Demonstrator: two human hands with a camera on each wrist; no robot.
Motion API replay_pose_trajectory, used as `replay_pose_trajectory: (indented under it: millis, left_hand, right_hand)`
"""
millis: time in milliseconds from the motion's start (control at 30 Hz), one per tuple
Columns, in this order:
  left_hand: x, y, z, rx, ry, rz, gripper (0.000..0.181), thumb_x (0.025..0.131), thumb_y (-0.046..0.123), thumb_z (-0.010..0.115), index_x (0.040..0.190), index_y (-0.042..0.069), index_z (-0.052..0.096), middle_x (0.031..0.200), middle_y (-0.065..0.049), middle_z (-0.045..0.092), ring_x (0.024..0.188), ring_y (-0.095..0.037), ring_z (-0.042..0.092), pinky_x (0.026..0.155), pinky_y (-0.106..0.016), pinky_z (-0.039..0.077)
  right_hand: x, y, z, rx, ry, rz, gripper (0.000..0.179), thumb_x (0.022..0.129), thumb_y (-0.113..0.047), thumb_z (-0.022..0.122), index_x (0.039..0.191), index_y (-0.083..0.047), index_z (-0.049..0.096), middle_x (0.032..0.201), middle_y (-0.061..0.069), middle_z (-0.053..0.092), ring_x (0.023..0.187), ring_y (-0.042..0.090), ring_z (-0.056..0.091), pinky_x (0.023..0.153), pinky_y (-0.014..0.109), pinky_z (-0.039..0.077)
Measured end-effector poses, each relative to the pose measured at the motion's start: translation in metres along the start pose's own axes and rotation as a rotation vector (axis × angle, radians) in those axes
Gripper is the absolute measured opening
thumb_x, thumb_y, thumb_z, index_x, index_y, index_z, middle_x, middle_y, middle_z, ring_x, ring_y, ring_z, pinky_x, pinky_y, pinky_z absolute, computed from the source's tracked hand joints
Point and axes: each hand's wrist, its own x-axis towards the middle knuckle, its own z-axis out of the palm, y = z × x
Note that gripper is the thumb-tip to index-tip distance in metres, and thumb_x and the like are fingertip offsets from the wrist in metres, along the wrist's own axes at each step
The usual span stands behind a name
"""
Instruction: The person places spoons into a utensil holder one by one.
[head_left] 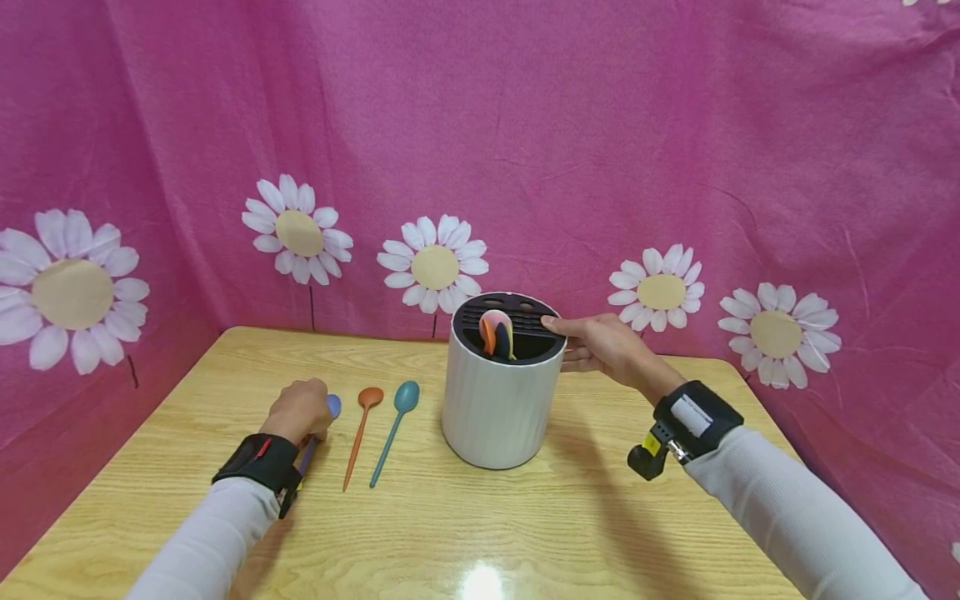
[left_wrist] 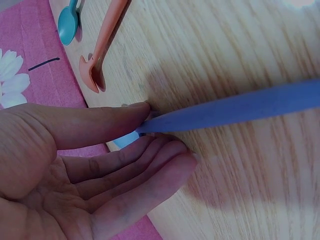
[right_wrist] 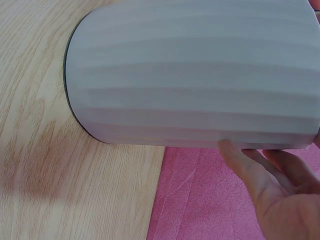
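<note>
Around the handle of a purple spoon (left_wrist: 230, 111) the thumb and fingers of my left hand (head_left: 299, 410) close in a pinch, at the left of the table. Past that hand shows the spoon's rounded head (head_left: 333, 405). My right hand (head_left: 604, 348) grips a white ribbed utensil holder (head_left: 497, 408) at its right side, thumb over the black top (head_left: 525, 304) and fingers along the outer wall (right_wrist: 200, 100). The holder stands upright on the table. A curved piece in pink, orange, black and yellow (head_left: 496, 329) sticks out of its large front opening.
An orange utensil (head_left: 358, 433) and a teal spoon (head_left: 405, 398) lie side by side between the left hand and the holder. The wooden table (head_left: 465, 517) meets a pink cloth with daisies (head_left: 525, 150) at the back and left.
</note>
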Motion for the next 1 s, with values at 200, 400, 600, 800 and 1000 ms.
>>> replay_pose_trajectory:
  millis: [200, 400, 600, 800, 1000]
  left_hand:
    - [0.0013, 0.0001, 0.0016, -0.01, -0.009, -0.012, 0.022, 0.076, -0.007, 0.074, 0.093, -0.009, 0.06, 0.07, -0.014, 0.057, 0.053, -0.022, 0.057, 0.044, -0.026, 0.045]
    - [0.0016, -0.0019, 0.0023, -0.001, 0.008, -0.003, 0.017, 0.077, -0.007, 0.07, 0.092, -0.008, 0.061, 0.072, -0.015, 0.056, 0.057, -0.024, 0.057, 0.045, -0.026, 0.045]
    - [-0.0004, -0.0036, -0.0003, 0.025, 0.024, 0.039, 0.012, 0.078, -0.005, 0.065, 0.089, -0.008, 0.061, 0.074, -0.016, 0.055, 0.065, -0.028, 0.056, 0.05, -0.029, 0.046]
    - [-0.0008, -0.0037, -0.0022, 0.024, 0.019, 0.053, 0.01, 0.079, -0.004, 0.065, 0.087, -0.007, 0.061, 0.074, -0.016, 0.055, 0.065, -0.029, 0.056, 0.049, -0.029, 0.046]
    - [0.0012, -0.005, -0.0035, 0.029, -0.001, 0.04, 0.019, 0.075, -0.007, 0.07, 0.091, -0.008, 0.06, 0.077, -0.017, 0.054, 0.067, -0.029, 0.054, 0.05, -0.029, 0.045]
  right_hand:
    - [0.0008, 0.0008, -0.0005, -0.003, -0.005, -0.002, 0.055, 0.094, -0.034, 0.066, 0.127, 0.009, 0.055, 0.098, 0.011, 0.071, 0.094, 0.029, 0.066, 0.084, 0.043, 0.055]
    - [0.0002, 0.0007, -0.0003, -0.003, -0.004, 0.001, 0.055, 0.094, -0.034, 0.067, 0.126, 0.009, 0.056, 0.098, 0.011, 0.071, 0.093, 0.029, 0.066, 0.084, 0.042, 0.055]
    - [-0.0005, 0.0004, -0.0001, 0.002, -0.002, 0.001, 0.055, 0.094, -0.033, 0.067, 0.126, 0.01, 0.055, 0.099, 0.011, 0.071, 0.094, 0.03, 0.066, 0.083, 0.042, 0.055]
    - [-0.0013, -0.0004, -0.0002, -0.003, -0.002, 0.004, 0.054, 0.094, -0.034, 0.066, 0.126, 0.008, 0.056, 0.102, 0.013, 0.07, 0.095, 0.03, 0.066, 0.082, 0.041, 0.056]
    - [-0.001, -0.0003, 0.0, -0.003, 0.008, 0.009, 0.051, 0.093, -0.033, 0.067, 0.125, 0.006, 0.058, 0.102, 0.013, 0.07, 0.095, 0.03, 0.066, 0.084, 0.043, 0.054]
